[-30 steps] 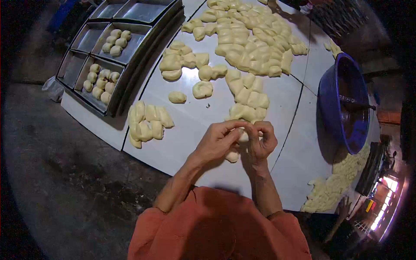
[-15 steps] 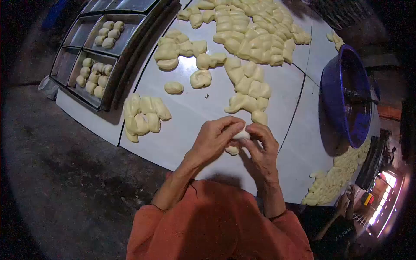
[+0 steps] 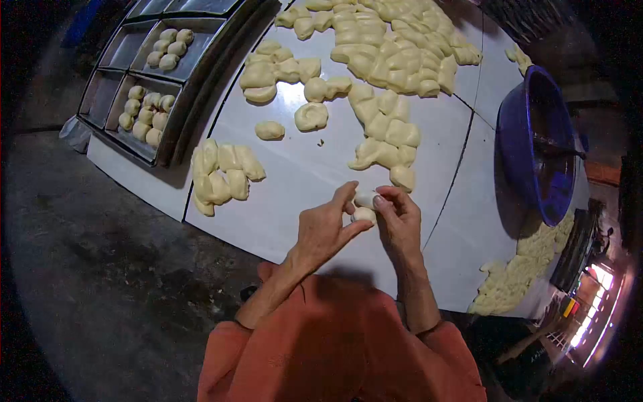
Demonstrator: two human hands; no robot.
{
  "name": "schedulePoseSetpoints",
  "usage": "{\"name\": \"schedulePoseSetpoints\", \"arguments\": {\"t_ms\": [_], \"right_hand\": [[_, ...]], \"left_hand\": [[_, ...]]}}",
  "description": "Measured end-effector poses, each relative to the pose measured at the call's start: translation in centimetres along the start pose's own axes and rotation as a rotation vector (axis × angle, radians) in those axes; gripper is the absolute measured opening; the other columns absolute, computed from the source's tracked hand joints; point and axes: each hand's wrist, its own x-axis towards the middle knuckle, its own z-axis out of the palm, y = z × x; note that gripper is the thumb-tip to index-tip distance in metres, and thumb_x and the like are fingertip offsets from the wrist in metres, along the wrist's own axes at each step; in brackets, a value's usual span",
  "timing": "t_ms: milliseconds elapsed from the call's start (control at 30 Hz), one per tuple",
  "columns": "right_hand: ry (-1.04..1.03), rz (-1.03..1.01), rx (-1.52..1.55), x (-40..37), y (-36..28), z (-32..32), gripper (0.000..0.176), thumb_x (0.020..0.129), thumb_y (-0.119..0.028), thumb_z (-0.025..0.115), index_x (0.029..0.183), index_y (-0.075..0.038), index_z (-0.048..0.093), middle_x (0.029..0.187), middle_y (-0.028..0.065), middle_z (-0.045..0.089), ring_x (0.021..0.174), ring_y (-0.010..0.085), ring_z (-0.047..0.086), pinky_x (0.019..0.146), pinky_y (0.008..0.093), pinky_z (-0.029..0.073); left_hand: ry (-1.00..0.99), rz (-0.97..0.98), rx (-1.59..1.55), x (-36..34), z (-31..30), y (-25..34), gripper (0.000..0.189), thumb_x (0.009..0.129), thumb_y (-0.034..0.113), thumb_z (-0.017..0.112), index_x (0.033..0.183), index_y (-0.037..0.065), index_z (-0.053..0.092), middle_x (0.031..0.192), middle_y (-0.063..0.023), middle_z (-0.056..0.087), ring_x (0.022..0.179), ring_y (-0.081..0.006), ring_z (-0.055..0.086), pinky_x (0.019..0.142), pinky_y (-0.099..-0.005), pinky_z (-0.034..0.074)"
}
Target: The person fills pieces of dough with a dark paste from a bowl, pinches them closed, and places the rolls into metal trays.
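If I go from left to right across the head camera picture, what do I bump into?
Dough balls in the nearer filled tray section → the dough clump nearest the tray → left hand → right hand → big purple basin.

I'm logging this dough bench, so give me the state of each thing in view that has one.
Left hand: open, thumb and fingers spread
Right hand: closed on dough piece
Metal pans: uncovered, two holding dough balls
Purple basin: uncovered, utensil inside
Large dough mass: lumpy, unbaked, on the table
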Motion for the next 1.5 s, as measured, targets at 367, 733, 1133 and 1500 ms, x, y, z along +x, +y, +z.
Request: {"name": "schedulePoseSetpoints", "arguments": {"t_ms": [367,733,1133,1500], "right_hand": [[-0.107,-0.052,-0.421,-1.6,-0.6,0.4,0.021,0.094,-0.018,0.068,0.105,0.000,0.069,0.090,0.0109,0.070,0.075,0.0184,0.066,0.072,0.0320,0.053],[0.283,-0.617,-0.945,2.0,-2.3,-2.3,0.037,0.082,-0.017,0.079,0.113,-0.001,0.064,0.124,0.0191,0.059,0.109,0.0378,0.061,0.091,0.0452,0.051],[0.130,-0.146,0.470,-3.7,-2.4,-7.4,0.040,0.088,-0.001,0.066,0.125,0.000,0.051,0.100,0.0089,0.063,0.087,0.0165,0.064,0.076,0.0299,0.058],[-0.003,-0.147,0.293,-1.4,-3.1,-3.4,0.021,0.095,-0.012,0.070,0.110,-0.001,0.062,0.116,0.0040,0.055,0.102,0.0133,0.061,0.087,0.0276,0.053]], "left_hand": [[-0.117,-0.078,-0.010,-1.6,-2.4,-0.3,0.057,0.087,0.037,0.075,0.132,0.008,0.058,0.083,-0.0114,0.072,0.075,-0.0325,0.072,0.066,-0.0419,0.053],[0.060,0.152,0.130,1.5,-3.3,2.9,0.049,0.086,0.033,0.075,0.123,0.004,0.065,0.107,-0.0128,0.070,0.098,-0.0291,0.068,0.077,-0.0381,0.053],[0.014,0.558,0.586,8.6,3.5,2.6,0.044,0.093,0.020,0.063,0.136,0.011,0.055,0.147,-0.0175,0.048,0.142,-0.0402,0.037,0.110,-0.0601,0.030],[-0.293,0.158,-0.365,6.1,-1.4,6.7,0.028,0.095,0.025,0.070,0.107,0.000,0.072,0.092,-0.0108,0.074,0.077,-0.0175,0.071,0.071,-0.0299,0.055]]}}
